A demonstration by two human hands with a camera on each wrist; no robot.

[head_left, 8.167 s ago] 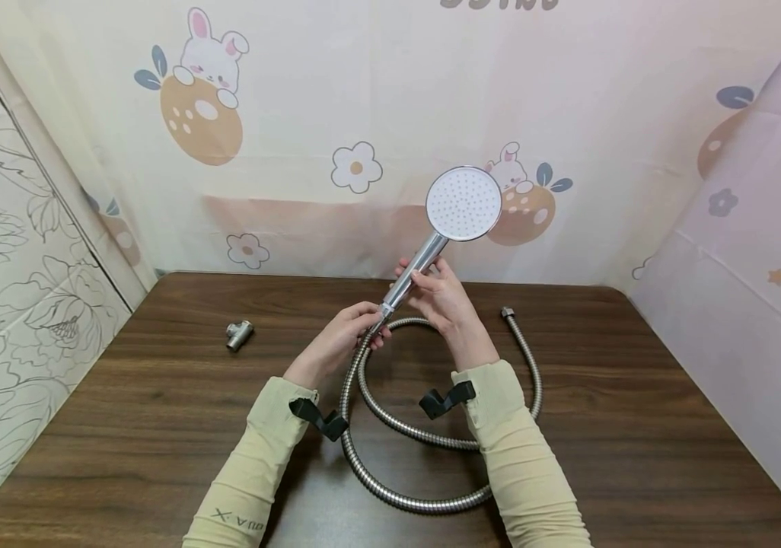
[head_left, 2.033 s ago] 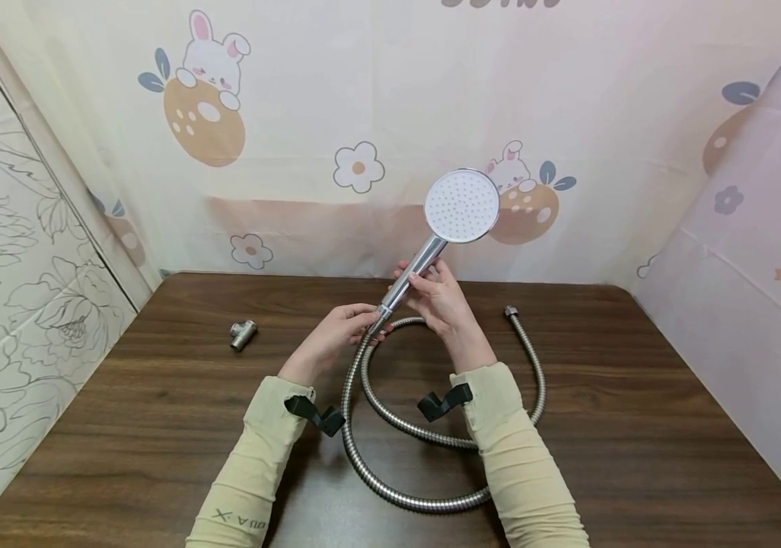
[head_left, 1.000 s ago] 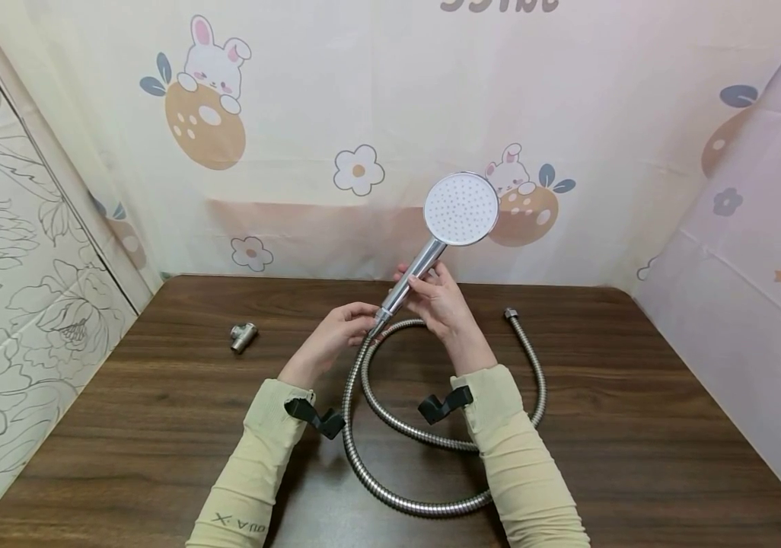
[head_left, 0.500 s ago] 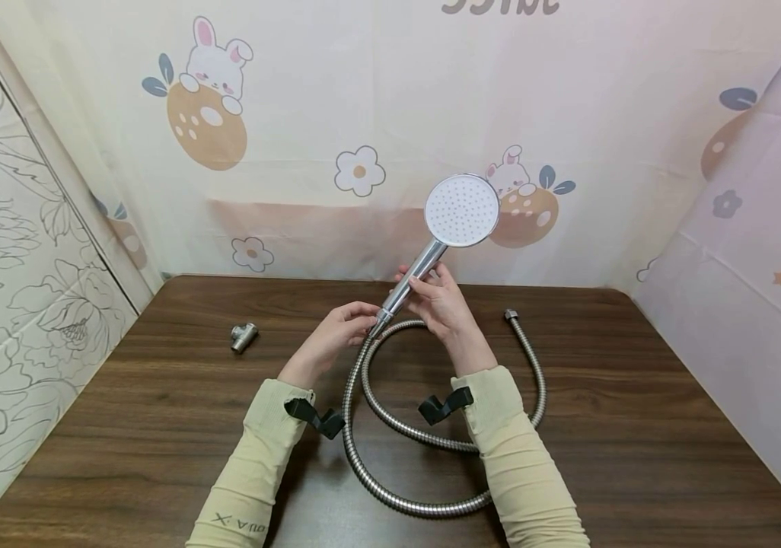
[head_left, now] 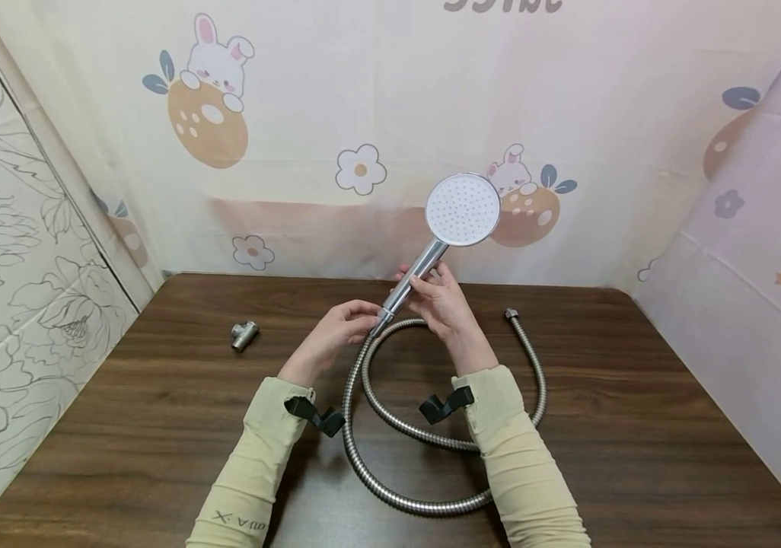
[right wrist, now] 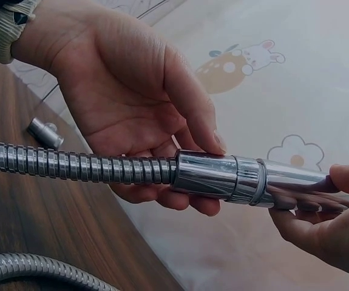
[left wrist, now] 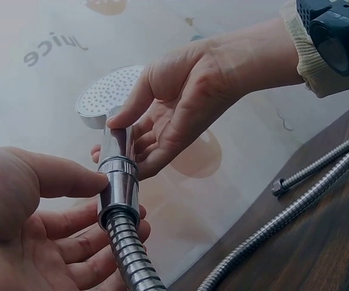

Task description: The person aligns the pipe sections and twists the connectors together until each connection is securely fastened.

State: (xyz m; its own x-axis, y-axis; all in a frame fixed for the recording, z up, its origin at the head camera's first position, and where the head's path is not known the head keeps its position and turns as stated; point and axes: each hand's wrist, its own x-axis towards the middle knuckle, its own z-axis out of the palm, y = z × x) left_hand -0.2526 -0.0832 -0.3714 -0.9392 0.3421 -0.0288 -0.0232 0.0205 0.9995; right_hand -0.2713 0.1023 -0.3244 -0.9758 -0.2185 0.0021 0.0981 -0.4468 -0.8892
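A chrome shower head (head_left: pixel 462 209) with a round white nozzle face is held up at a slant over the table. My right hand (head_left: pixel 441 304) grips its handle (head_left: pixel 416 272), thumb on the front and fingers behind. At the handle's lower end sits the smooth chrome hose nut (left wrist: pixel 121 191), in line with the handle and right up against its ribbed collar. My left hand (head_left: pixel 336 335) pinches this nut, thumb on one side and fingertips underneath. From the nut a ribbed metal shower hose (head_left: pixel 352 426) runs down and coils on the table between and under my forearms.
The hose's free end (head_left: pixel 511 313), with a hex nut, lies at the right on the brown wooden table (head_left: pixel 123 441). A small chrome T-shaped fitting (head_left: pixel 243 336) lies at the left. A patterned curtain (head_left: pixel 294 99) hangs behind the table's back edge.
Both hands keep their places on the shower head and hose. The left fingers have shifted slightly around the hose nut, showing more of it than before. The view has moved a little.
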